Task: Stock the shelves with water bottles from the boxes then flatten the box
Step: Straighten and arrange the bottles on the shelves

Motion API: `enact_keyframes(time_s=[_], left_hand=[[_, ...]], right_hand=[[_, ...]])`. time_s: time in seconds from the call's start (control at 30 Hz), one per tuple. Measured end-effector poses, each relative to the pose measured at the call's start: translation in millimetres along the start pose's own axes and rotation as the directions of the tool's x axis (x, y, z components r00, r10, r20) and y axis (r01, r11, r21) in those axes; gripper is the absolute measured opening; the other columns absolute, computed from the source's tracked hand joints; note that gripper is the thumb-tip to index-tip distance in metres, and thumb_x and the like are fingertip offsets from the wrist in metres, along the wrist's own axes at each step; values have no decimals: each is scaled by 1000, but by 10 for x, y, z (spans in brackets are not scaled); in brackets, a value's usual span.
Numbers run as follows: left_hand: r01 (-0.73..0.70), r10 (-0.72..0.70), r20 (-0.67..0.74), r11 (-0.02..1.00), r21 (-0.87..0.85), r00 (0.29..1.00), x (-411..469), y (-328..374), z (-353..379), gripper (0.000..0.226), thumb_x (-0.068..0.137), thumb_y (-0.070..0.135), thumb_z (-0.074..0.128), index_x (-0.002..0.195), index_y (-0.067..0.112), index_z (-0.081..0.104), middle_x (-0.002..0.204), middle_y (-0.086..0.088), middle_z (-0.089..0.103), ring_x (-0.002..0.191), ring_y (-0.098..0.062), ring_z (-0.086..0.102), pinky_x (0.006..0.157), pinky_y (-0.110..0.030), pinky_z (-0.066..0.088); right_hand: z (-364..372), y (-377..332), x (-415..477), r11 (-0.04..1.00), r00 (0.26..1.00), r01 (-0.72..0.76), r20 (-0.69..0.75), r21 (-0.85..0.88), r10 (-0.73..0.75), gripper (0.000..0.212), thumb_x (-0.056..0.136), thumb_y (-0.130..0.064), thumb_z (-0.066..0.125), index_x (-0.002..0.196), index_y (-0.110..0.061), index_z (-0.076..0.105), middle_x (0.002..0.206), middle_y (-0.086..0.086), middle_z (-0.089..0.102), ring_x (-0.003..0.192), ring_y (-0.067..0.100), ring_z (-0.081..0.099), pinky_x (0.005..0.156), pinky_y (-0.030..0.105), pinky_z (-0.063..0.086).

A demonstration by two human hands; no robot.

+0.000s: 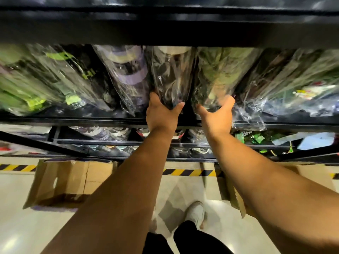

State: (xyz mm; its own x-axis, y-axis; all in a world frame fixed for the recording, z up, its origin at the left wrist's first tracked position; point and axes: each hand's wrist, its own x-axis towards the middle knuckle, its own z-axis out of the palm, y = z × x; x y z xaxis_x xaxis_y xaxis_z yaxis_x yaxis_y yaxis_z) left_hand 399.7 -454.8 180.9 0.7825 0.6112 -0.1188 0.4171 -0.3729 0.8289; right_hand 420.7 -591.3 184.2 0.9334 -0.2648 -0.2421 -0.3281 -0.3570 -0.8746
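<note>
Evidently a stocking step is under way in the head view. At the centre of the frame, the left hand (162, 116) is curled round the base of a dark water bottle in clear plastic wrap (170, 79), with the thumb on its left side and the fingers on its right. Just beside it, the right hand (216, 117) is cupped round the base of an olive-green water bottle in clear plastic wrap (218, 76) in the same way. Both bottles are set on the black metal shelf (91, 120), in a row of other wrapped bottles stretching to both edges of the frame.

The long axis of each held bottle runs up the frame, from the base at the hands to the lid under the upper shelf board. Each bottle therefore lies directly ahead of its own hand, and neither hand is nearer than the other. It is judged that the bottles need only be pushed straight back and released.

A brown cardboard box with open flaps (69, 182) is seen on the floor at lower left. A second cardboard box (238, 202) is partly hidden behind the right forearm. Neither has been flattened yet.
</note>
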Motion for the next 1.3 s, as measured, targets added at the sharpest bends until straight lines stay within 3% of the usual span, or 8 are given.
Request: enact_keyframes(time_s=[0.13, 0.33, 0.53, 0.73, 0.87, 1.0, 1.17, 1.3], left_hand=[[-21, 20, 35, 999, 27, 999, 32, -45, -49, 71, 72, 43, 84, 123, 17, 42, 131, -8, 60, 118, -31, 60, 98, -47, 52], [-44, 47, 72, 998, -40, 996, 26, -74, -71, 80, 67, 48, 82, 130, 20, 41, 134, -4, 59, 119, -24, 60, 102, -38, 50], [-81, 97, 133, 990, -119, 986, -173, -215, -160, 95, 75, 23, 84, 149, 22, 26, 146, -5, 46, 130, -18, 50, 114, -35, 40], [-131, 137, 108, 989, -62, 985, -397, -224, -288, 108, 67, 48, 80, 154, 22, 23, 150, -12, 38, 134, -26, 47, 113, -42, 42], [-73, 73, 24, 997, -16, 997, -744, -212, -288, 81, 82, 19, 80, 148, 13, 33, 138, -15, 43, 118, -32, 55, 96, -43, 52], [-81, 84, 211, 997, -18, 974, -1034, -158, -138, 48, 89, 18, 72, 132, 18, 49, 109, -4, 61, 93, -21, 64, 70, -30, 50], [-105, 129, 451, 991, -79, 883, -1194, 338, 369, 73, 86, 25, 77, 145, 19, 36, 130, 0, 51, 109, -16, 57, 92, -36, 51], [-56, 118, 423, 986, -157, 899, -1091, 774, 931, 100, 80, 33, 82, 155, 18, 17, 155, -6, 32, 137, -22, 40, 113, -40, 40]], right_hand=[[100, 91, -75, 991, 999, 17, 29, 136, -21, 58, 76, -26, 81, 121, -26, 43, 112, -5, 62, 92, 4, 60, 75, 29, 49], [65, 69, -15, 999, 999, 33, 40, 24, -34, 70, 73, -37, 82, 126, -30, 36, 122, -2, 59, 106, 17, 60, 85, 38, 50], [78, 94, -23, 998, 998, 43, 43, 39, -45, 68, 70, -38, 80, 124, -38, 38, 118, -5, 61, 103, 15, 61, 89, 41, 51], [69, 73, -4, 999, 997, 12, 82, 53, -16, 90, 61, -36, 88, 136, -35, 38, 127, -6, 57, 112, 15, 60, 96, 44, 51], [-214, 111, -325, 996, 986, 79, 141, 49, -85, 74, 77, -24, 78, 140, -28, 40, 131, -12, 47, 113, 8, 56, 97, 30, 47], [-722, 419, -502, 996, 996, 84, -13, 36, -84, 59, 84, -22, 73, 137, -20, 48, 133, 3, 48, 111, 18, 55, 99, 34, 47], [-1504, 608, -113, 995, 983, 29, -177, -98, -47, 75, 82, -30, 79, 143, -12, 39, 141, 10, 42, 129, 24, 45, 109, 32, 36], [-1785, 575, 415, 995, 992, -13, -123, -102, 0, 93, 80, -36, 80, 152, -12, 27, 153, 11, 33, 140, 26, 35, 112, 35, 31]])
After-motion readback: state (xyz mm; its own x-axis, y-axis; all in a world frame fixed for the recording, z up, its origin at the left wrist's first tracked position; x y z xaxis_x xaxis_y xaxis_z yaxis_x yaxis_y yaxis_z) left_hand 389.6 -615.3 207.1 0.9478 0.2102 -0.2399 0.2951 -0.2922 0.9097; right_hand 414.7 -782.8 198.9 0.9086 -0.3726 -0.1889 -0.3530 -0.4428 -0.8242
